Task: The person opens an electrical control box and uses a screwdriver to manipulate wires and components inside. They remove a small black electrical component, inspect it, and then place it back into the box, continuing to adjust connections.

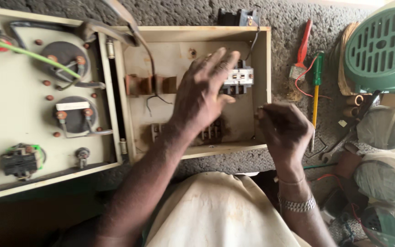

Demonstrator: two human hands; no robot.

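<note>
One left hand (202, 91) over one contactor (238, 78).

My left hand (202, 91) is open, back toward me, fingers spread and pointing to about one o'clock; its forearm runs down toward seven o'clock. My right hand (285, 130) sits at about four o'clock from the left, loosely curled, fingertips pinched together at its upper left, wrist straight below at six o'clock.

box (261, 59) 1 | gauges (65, 55) 2 | screwdriver (316, 87) 1 | brush (301, 50) 1
</note>
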